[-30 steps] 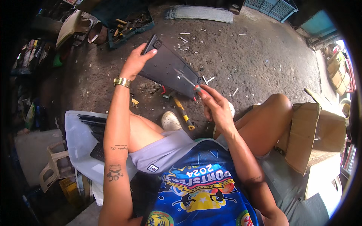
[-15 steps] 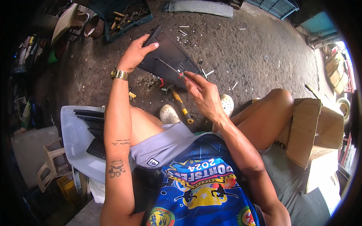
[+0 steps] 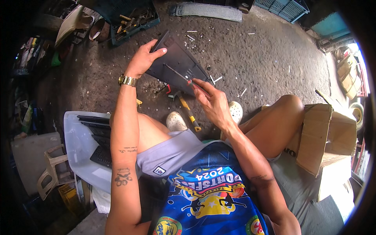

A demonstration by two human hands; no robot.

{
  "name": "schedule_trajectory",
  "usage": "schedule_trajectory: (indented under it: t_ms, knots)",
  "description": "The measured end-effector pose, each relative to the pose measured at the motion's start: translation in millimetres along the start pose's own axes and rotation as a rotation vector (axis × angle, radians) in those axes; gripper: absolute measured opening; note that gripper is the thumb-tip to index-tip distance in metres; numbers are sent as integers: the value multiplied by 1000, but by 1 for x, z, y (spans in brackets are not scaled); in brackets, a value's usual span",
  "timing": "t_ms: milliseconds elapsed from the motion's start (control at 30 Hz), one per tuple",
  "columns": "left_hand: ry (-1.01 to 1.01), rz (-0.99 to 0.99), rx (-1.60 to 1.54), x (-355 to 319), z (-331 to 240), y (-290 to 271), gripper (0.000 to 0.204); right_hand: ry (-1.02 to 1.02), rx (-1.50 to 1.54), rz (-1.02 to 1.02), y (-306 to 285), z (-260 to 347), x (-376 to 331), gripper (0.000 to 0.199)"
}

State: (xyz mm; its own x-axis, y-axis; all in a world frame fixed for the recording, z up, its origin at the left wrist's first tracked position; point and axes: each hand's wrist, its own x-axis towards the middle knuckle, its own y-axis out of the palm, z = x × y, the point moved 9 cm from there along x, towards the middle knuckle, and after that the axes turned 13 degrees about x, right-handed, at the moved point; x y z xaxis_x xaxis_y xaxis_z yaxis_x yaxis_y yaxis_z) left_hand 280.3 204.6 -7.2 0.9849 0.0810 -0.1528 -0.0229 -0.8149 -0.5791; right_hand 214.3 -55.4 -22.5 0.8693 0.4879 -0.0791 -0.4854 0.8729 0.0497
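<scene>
A flat dark plastic panel (image 3: 177, 55), perhaps a laptop or keyboard cover, is held up at a tilt over the ground. My left hand (image 3: 143, 58) grips its upper left edge, with the thumb lying on the face. In my right hand (image 3: 212, 102) is a screwdriver (image 3: 181, 74) with a red handle. Its long shaft slants up and left, and the tip meets the panel's face near the middle. My right fingers wrap round the handle and cover most of it. Below the panel, between my shoes, lies a hammer (image 3: 187, 111) with a yellow and black handle.
At left stands a whitish plastic bin (image 3: 74, 152) with black keyboards (image 3: 102, 156) inside. A toolbox (image 3: 135, 29) full of tools sits at far left. Small screws and white bits litter the ground. On the right is an open cardboard box (image 3: 315, 139); a blue crate (image 3: 284, 9) stands far right.
The panel, both hands and the screwdriver have shifted slightly right and down together in the view. The screwdriver's tip stays at about the same spot on the panel.
</scene>
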Motion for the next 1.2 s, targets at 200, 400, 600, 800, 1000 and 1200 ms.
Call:
schedule_trajectory:
  t_ms: [200,400,600,800,1000,1200]
  knots:
    - [6,-18,44,1,-1,0,45,6,-3,6,3,1,-3,42]
    - [18,12,58,2,4,1,54,69,201,-12,-5,-5,6,41]
    - [40,-2,141,8,7,5,68,843,1066,62,17,-49,-13,35]
    - [47,26,101,8,1,9,67,-257,-757,151,1,33,9,45]
    - [-11,-103,54,8,0,1,50,204,15,-123,-44,10,45,38]
    - [-132,-109,-30,1,19,-5,49,-68,-161,-41,-36,29,60,39]
